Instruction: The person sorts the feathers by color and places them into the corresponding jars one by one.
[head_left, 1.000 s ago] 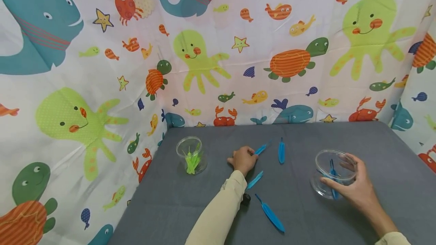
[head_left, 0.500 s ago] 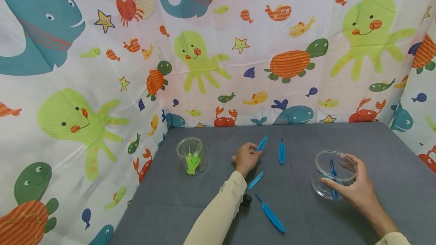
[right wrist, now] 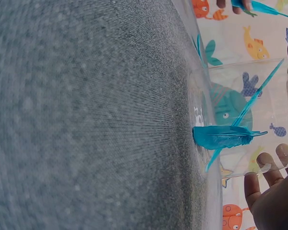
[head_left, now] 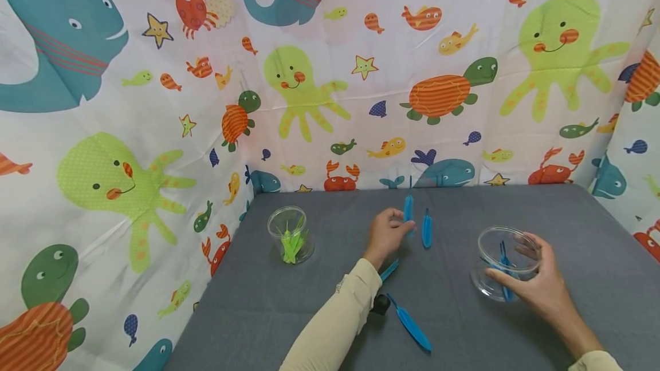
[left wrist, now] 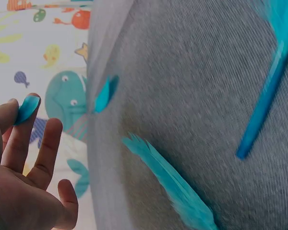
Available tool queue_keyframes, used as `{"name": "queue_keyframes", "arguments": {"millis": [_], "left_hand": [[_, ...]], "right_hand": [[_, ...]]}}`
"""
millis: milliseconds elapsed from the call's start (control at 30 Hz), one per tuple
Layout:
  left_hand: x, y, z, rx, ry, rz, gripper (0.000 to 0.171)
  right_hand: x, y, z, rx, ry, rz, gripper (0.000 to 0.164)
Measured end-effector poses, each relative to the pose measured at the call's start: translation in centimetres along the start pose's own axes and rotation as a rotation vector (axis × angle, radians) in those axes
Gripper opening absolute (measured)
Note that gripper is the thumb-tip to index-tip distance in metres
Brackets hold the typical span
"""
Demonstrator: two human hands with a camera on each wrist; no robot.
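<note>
My left hand [head_left: 387, 236] pinches a blue feather [head_left: 408, 209] between thumb and fingertips. It is raised off the cloth, its quill pointing up in the head view; the left wrist view shows only the held feather's end [left wrist: 26, 109]. At the right, my right hand [head_left: 546, 288] grips a clear round jar [head_left: 484, 289], thumb on the near side and fingers round the far side. Blue feathers [right wrist: 221, 137] stand crossed inside that jar. Loose blue feathers lie about my left hand: one to its right [head_left: 427, 229], one partly under the forearm [head_left: 389, 271], one nearer [head_left: 414, 325].
A second clear jar [head_left: 287, 209] holding green feathers [head_left: 291, 246] stands at the left. Grey cloth [head_left: 454, 314] covers the table. A curtain with sea animals [head_left: 319, 159] rises along the back and sides. A black wrist device [head_left: 380, 304] sits beneath my left forearm.
My left hand has lifted the blue feather off the cloth and moved right with it. The feather has turned from slanting to upright. My right hand and its jar have stayed put.
</note>
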State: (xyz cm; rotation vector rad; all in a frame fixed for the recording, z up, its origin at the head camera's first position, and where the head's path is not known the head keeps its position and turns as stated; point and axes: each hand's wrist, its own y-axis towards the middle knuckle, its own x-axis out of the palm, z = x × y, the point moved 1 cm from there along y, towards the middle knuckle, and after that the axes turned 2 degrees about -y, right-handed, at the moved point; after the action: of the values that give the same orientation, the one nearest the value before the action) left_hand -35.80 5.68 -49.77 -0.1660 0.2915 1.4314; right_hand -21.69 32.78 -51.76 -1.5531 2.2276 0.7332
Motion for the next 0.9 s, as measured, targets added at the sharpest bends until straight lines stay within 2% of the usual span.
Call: {"name": "queue_keyframes", "arguments": {"millis": [400,600,733,900], "left_hand": [[1.3,-0.8,2.2,0.029,-0.066,-0.034,0.014],[1.9,-1.1,3.4,0.043,-0.037,-0.056,0.014],[2.3,-1.4,4.3,0.078,-0.046,-0.083,0.014],[2.9,-1.9,5.5,0.126,0.0,-0.072,0.014]], "right_hand": [[0.0,0.3,0.0,-0.005,-0.001,-0.001,0.116],[0.0,0.4,0.0,-0.012,0.003,0.006,0.115],[0.0,0.4,0.0,-0.01,0.009,0.001,0.115],[0.1,0.3,0.0,0.0,0.004,0.004,0.116]]}}
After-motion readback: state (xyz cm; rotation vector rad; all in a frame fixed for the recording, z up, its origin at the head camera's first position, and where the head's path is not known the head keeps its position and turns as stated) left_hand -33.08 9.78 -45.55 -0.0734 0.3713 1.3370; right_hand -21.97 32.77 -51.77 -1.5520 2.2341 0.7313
